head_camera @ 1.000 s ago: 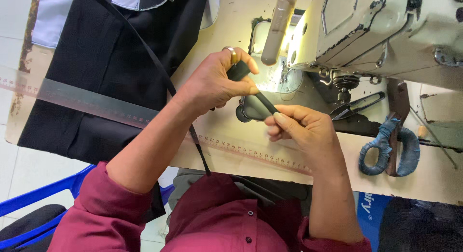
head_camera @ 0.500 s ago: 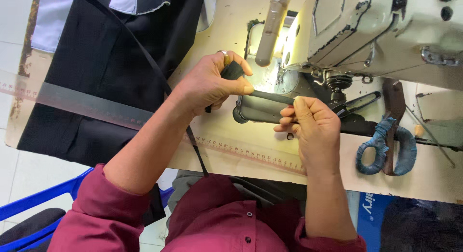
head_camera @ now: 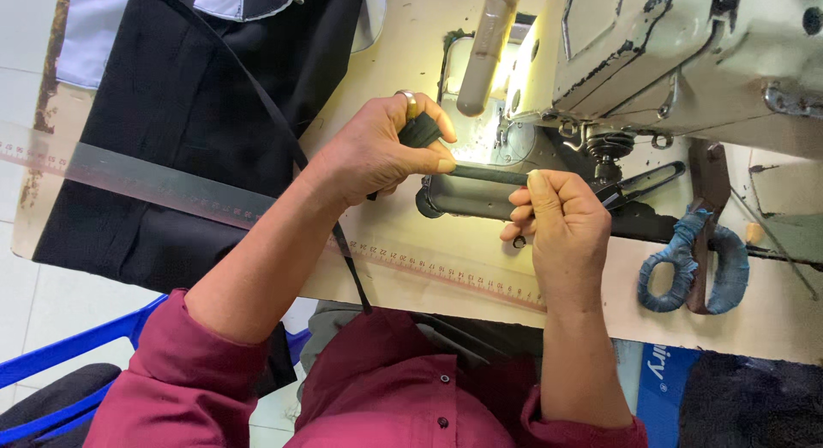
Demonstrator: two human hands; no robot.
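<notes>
While both hands work in front of the sewing machine [head_camera: 651, 54], left hand [head_camera: 377, 152] pinches a dark fabric strip [head_camera: 489, 174] between thumb and fingers, bunched end at the knuckles. Right hand [head_camera: 561, 229] grips the strip's other end, pulled taut. Black cloth [head_camera: 197, 114] under a ruler [head_camera: 154, 184]; scissors [head_camera: 694, 259] well right.

Left hand [head_camera: 377, 152] and right hand [head_camera: 557, 225] pinch black strap [head_camera: 489, 174] taut beside sewing machine [head_camera: 651, 54]

Cream worktable [head_camera: 403, 251] w/ lit patch, pale tiled floor [head_camera: 26, 294], blue chair [head_camera: 77, 349]
</notes>
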